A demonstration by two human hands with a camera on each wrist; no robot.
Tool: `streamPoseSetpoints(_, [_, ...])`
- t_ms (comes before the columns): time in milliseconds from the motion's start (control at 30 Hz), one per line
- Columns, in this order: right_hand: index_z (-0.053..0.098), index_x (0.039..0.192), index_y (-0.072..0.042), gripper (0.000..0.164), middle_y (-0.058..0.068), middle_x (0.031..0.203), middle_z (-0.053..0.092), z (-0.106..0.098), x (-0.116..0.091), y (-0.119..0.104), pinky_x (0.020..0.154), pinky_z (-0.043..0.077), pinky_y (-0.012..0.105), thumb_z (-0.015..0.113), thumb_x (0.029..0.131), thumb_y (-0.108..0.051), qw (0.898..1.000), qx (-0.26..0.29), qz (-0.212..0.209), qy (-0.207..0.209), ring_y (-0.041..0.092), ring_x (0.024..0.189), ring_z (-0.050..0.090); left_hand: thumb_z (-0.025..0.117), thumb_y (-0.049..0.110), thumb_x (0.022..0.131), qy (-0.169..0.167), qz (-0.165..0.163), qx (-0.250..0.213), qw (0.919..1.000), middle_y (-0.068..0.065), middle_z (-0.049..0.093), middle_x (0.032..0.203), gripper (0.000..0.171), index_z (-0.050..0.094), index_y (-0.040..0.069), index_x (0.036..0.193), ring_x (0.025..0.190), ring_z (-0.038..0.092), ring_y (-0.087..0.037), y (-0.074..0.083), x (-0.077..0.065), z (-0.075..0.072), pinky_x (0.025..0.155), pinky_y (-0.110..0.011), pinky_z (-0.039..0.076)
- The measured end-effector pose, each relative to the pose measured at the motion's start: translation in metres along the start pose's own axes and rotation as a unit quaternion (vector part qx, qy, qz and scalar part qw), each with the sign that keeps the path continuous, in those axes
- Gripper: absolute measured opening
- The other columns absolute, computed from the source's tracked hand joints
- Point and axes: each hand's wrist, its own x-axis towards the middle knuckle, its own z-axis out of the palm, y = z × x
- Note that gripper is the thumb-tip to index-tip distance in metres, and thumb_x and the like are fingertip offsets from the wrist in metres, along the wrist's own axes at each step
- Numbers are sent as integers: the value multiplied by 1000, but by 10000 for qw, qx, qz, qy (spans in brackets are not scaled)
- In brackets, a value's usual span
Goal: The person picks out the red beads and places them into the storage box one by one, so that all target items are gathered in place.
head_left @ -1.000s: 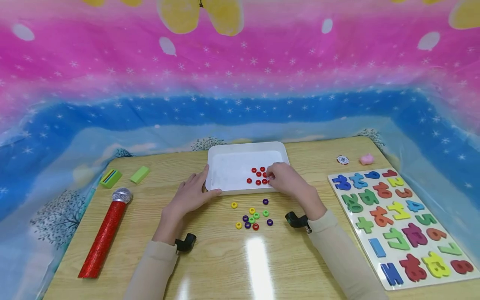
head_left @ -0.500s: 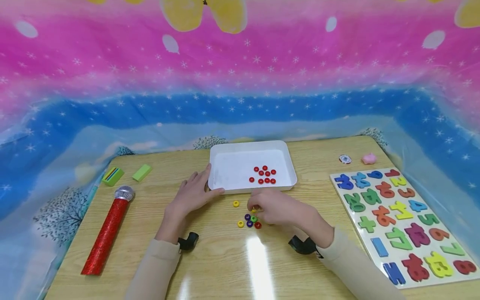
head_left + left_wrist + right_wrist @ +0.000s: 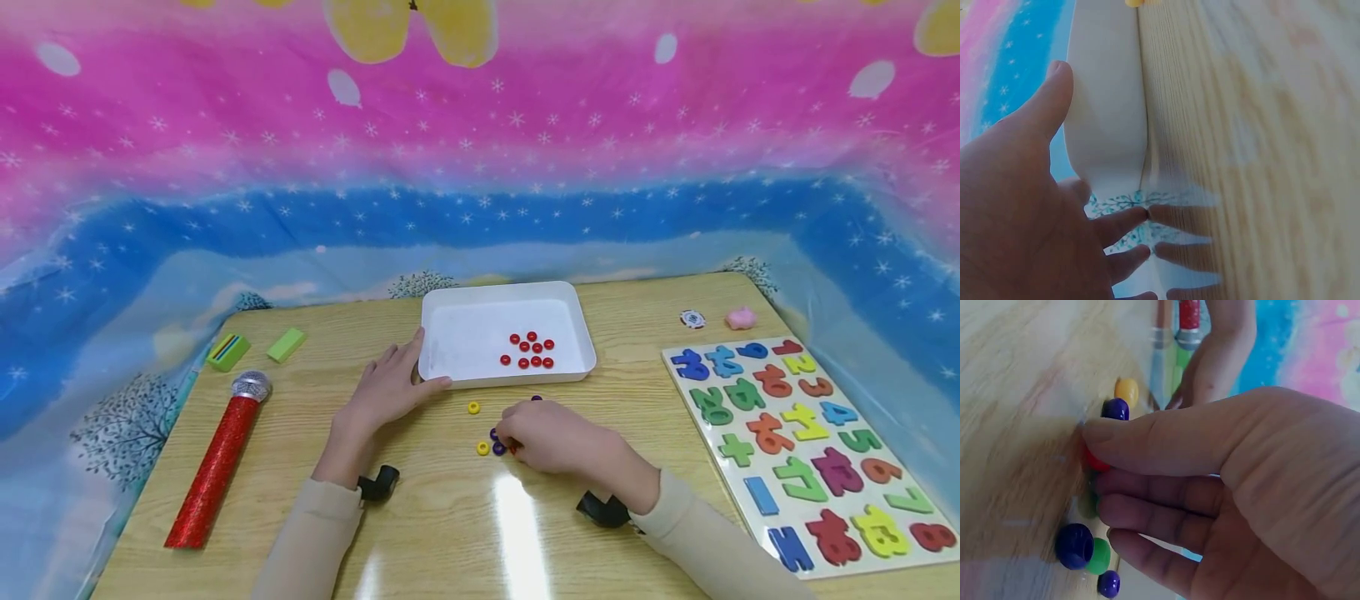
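Note:
My left hand (image 3: 381,392) lies with fingers spread at the left front corner of a white tray (image 3: 465,329), its thumb on the front rim. Several red beads (image 3: 524,347) lie in the right part of that tray. In front of the tray my right hand (image 3: 558,437) reaches down to the table, thumb and fingers pinching a red bead (image 3: 1099,461). Purple beads (image 3: 1074,546), a green bead (image 3: 1099,556) and yellow beads (image 3: 482,448) lie around its fingertips. From the head view, the right hand hides some of these beads.
At the left are a red toy microphone (image 3: 217,467), a striped green block (image 3: 227,352) and a plain green block (image 3: 286,345). A number puzzle board (image 3: 757,492), a pink pig figure (image 3: 741,318) and a poker chip (image 3: 692,319) sit at the right.
My right hand has left the tray's red beads and come down to the loose beads on the table, now pinching a red one. The left hand stays at the tray's corner.

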Motion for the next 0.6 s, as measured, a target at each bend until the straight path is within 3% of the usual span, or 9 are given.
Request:
streamPoseSetpoints(200, [64, 75, -19, 14, -10, 72, 53, 3, 0, -3, 60, 40, 18, 61, 86, -10, 9996, -214, -97, 124, 5, 63, 43, 38, 82, 74, 10, 9, 4, 10000, -7, 20, 156, 99, -5, 33, 149, 144, 14, -35, 1, -1, 0, 110, -64, 13])
streamPoseSetpoints(467, [64, 79, -18, 15, -9, 75, 51, -12, -2, 6, 61, 38, 18, 59, 82, -3, 9995, 299, 30, 132, 7, 67, 42, 38, 82, 74, 17, 18, -46, 10000, -7, 20, 155, 99, -6, 33, 148, 144, 13, -35, 2, -1, 0, 110, -64, 13])
streamPoseSetpoints(600, [68, 89, -17, 13, -9, 85, 59, -29, 1, 19, 66, 45, 20, 63, 82, -7, 9967, 548, 136, 577, 7, 74, 50, 39, 81, 75, 19, 2, -24, 10000, -7, 19, 156, 99, -6, 33, 148, 144, 13, -35, 1, -1, 0, 110, -64, 13])
